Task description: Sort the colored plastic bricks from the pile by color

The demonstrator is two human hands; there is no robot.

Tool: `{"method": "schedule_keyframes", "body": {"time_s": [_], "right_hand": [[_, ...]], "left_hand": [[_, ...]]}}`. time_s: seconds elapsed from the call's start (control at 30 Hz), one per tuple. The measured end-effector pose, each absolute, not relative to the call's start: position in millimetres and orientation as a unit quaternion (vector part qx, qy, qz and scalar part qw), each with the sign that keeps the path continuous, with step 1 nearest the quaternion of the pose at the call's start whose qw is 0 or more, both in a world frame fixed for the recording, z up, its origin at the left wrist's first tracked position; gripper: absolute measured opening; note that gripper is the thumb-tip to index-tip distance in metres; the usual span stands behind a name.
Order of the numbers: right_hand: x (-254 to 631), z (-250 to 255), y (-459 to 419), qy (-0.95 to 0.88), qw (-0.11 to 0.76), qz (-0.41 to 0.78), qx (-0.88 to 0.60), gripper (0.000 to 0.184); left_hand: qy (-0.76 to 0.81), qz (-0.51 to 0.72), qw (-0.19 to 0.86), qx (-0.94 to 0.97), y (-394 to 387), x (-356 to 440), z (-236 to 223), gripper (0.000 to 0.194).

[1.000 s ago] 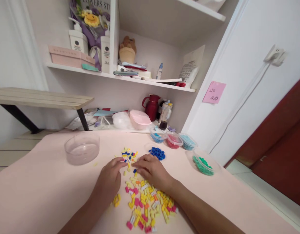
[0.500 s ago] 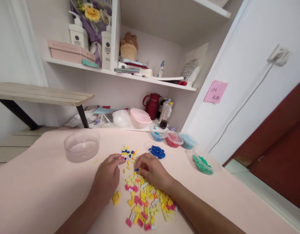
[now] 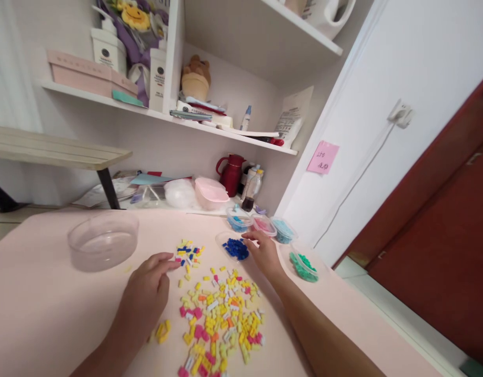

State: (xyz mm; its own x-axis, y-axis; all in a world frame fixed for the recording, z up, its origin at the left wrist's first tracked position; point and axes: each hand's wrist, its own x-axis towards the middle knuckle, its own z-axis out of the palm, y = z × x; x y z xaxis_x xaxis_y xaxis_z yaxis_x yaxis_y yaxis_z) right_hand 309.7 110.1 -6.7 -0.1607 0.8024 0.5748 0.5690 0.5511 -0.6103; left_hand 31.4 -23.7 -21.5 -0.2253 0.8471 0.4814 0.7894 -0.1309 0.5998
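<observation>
My left hand (image 3: pixel 149 283) rests on the pink table with its fingers stretched out. Its index fingertip is at the left edge of a small group of mixed bricks (image 3: pixel 190 251), mostly yellow and dark blue. My right hand (image 3: pixel 263 256) is at the right rim of a shallow clear dish of dark blue bricks (image 3: pixel 235 249). Its fingers are slightly bent and apart, and I see no brick between them. Between my forearms spreads a larger scatter of small toy bricks (image 3: pixel 226 309) in yellow, pale yellow, pink, white and orange. A joined yellow piece (image 3: pixel 163 331) lies beside my left wrist.
A round clear container (image 3: pixel 103 262) stands at the left. Clear tubs of blue bricks (image 3: pixel 239 222), pink bricks (image 3: pixel 264 225), light blue bricks (image 3: pixel 283 230) and green bricks (image 3: pixel 303 267) line the back right. Behind are a pink box (image 3: pixel 211 193) and a red jug (image 3: pixel 231 175).
My right hand has moved from the brick scatter, where a blue brick was at its fingertips, up and right to the dish of blue bricks. My left hand stays by the small group. The view has shifted.
</observation>
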Motion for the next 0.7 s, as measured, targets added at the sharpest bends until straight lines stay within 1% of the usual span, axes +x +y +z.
{"method": "schedule_keyframes", "body": {"time_s": [0.13,0.27,0.33,0.43,0.57,0.63,0.7], "right_hand": [[308.4,-8.5,110.3,-0.749,0.468,0.122,-0.454,0.028],[299.2,-5.4,100.9,-0.767,0.466,0.132,-0.421,0.028],[290.5,-2.4,91.3,-0.789,0.449,0.139,-0.395,0.029],[274.3,2.7,72.2,-0.837,0.387,0.15,-0.356,0.033],[255.2,6.1,49.6,-0.896,0.265,0.175,-0.311,0.048],[248.8,6.0,43.7,-0.92,0.208,0.172,-0.286,0.055],[244.2,5.0,41.6,-0.936,0.17,0.154,-0.267,0.059]], "left_hand": [[0.664,0.425,0.039,0.614,-24.1,31.7,-20.4,0.039],[0.678,0.412,0.039,0.608,-24.7,33.1,-18.2,0.042],[0.686,0.389,0.04,0.613,-25.4,34.1,-17.6,0.044],[0.702,0.33,0.038,0.63,-25.8,35.7,-20.4,0.048],[0.703,0.272,0.004,0.656,-25.0,38.2,-29.3,0.053],[0.688,0.248,-0.003,0.682,-24.9,39.2,-32.6,0.057],[0.666,0.223,0.004,0.712,-25.4,39.8,-34.3,0.06]]}}
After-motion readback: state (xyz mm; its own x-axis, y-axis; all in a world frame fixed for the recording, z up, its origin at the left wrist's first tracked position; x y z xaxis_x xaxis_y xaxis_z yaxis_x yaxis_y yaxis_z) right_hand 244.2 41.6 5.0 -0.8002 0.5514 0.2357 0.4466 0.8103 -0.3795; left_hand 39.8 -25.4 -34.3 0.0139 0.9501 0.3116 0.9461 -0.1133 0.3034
